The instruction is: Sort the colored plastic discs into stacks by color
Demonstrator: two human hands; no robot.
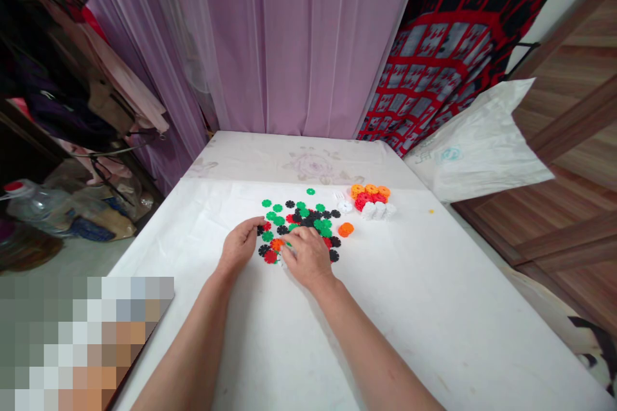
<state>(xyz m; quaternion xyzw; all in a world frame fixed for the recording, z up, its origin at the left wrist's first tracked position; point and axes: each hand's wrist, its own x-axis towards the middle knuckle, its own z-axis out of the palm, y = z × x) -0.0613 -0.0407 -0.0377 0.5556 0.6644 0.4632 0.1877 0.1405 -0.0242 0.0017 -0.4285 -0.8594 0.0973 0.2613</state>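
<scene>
Several green, black, red and orange notched discs lie loose on the white table, among them a green disc [311,191] at the back and a red disc [270,257] at the front. My left hand [240,243] is at the left edge of the pile, fingers together near a red and a black disc; whether it grips one is too small to tell. My right hand [308,253] reaches over the pile, its fingertips by an orange disc [277,244] and a white piece. Right of the pile are orange stacks [371,190], red stacks [367,201] and white stacks [375,210].
Beside the pile lies a small orange stack [346,230]. A white plastic bag [477,148] hangs at the table's right edge. Purple curtains [299,45] stand behind the table [414,308]. Clothes and a large plastic bottle [36,199] are at the left.
</scene>
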